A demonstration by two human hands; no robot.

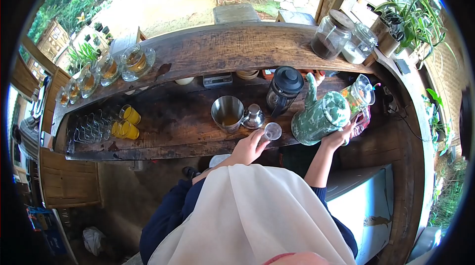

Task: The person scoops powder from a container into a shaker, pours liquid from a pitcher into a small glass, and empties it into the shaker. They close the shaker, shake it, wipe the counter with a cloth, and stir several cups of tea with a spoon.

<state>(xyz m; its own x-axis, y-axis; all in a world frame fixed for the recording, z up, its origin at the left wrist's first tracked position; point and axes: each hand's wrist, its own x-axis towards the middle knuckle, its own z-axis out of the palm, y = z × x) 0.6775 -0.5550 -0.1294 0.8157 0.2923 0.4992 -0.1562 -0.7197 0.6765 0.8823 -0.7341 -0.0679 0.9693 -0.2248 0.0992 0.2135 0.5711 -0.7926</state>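
Observation:
My left hand (250,147) holds a small clear cup (272,131) at the counter's front edge. The fingers of my right hand (341,135) are wrapped round the handle side of a green and white speckled kettle (319,119), whose spout points up and away. Just beyond the cup stand a small steel shaker top (253,116) and a steel tumbler (227,113) with some brownish liquid inside. A French press (285,89) with a black lid is between them and the kettle. Behind the kettle is a clear pitcher (361,92) with colourful contents.
Several glass cups of tea (133,58) on saucers line the upper shelf (222,45) at left. Yellow glasses (129,115) and a wire rack (89,127) occupy the counter's left. A scale (217,80) sits under the shelf; two jars (332,35) stand above right.

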